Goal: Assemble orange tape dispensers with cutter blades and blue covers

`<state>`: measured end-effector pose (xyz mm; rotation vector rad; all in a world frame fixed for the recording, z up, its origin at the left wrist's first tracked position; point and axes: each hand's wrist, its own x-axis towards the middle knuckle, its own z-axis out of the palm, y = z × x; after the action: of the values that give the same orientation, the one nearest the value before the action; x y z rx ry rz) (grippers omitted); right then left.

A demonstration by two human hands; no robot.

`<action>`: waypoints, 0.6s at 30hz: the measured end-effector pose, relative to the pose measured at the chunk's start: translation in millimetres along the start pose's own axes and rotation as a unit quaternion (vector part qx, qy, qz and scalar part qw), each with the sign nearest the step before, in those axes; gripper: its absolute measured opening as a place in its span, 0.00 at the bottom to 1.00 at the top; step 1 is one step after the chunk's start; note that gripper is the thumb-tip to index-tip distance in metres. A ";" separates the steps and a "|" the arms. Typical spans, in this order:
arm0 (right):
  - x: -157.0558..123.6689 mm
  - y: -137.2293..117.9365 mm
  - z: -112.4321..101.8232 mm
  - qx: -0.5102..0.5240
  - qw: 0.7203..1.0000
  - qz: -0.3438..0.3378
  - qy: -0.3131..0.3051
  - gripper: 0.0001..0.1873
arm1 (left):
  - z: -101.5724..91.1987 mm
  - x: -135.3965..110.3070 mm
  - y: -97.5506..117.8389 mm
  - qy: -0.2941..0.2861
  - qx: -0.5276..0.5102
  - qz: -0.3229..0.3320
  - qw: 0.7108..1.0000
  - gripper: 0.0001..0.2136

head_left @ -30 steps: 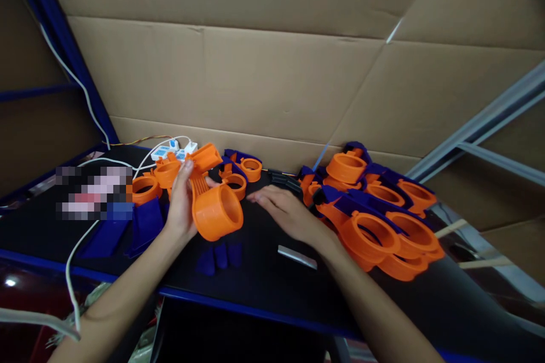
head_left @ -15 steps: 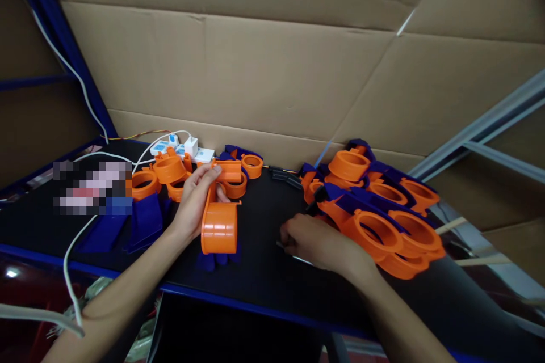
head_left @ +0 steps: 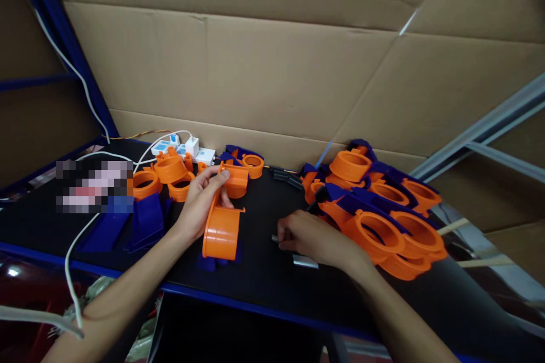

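My left hand [head_left: 203,201] is closed round an orange plastic tape dispenser frame [head_left: 221,232], its ring end tilted toward me above the table. My right hand [head_left: 313,238] is pinched low over the black tabletop, gripping a small silvery metal piece [head_left: 275,238] whose end pokes out past the fingertips. Just below that hand lies a flat shiny metal strip [head_left: 305,261]. Dark blue plastic pieces [head_left: 207,263] lie partly hidden under the held frame. To the right is a pile of orange and blue tape dispensers [head_left: 378,229], close beside my right wrist.
More orange rings [head_left: 170,169] and blue plastic parts [head_left: 147,218] sit at the left. Behind them a white power strip [head_left: 204,155] has plugs and cables in it. Black pieces [head_left: 287,177] lie at the back. A cardboard wall [head_left: 272,68] closes off the rear.
My left hand has shifted slightly right and turned the orange frame a little. My right hand has risen slightly, so the metal piece in its fingers and the strip below show more.
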<state>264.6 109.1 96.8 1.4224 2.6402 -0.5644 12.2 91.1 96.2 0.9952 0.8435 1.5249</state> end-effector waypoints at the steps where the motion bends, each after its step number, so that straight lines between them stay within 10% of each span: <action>1: 1.4 2.6 0.2 0.026 1.000 -0.005 -0.006 0.03 | 0.1 0.1 -0.3 0.000 0.003 0.001 1.000 0.10; 7: 8.9 12.9 -2.7 0.141 0.988 -0.061 0.010 0.05 | -0.6 0.2 -2.3 -0.013 0.029 -0.007 0.999 0.11; 18: 3.5 -13.0 -33.5 0.253 0.917 -0.128 0.279 0.12 | -1.5 2.9 -14.2 -0.098 0.075 -0.066 0.990 0.14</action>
<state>255.1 117.5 130.6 1.5490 3.3424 -1.0794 16.1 96.4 83.2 1.1553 0.8742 1.2438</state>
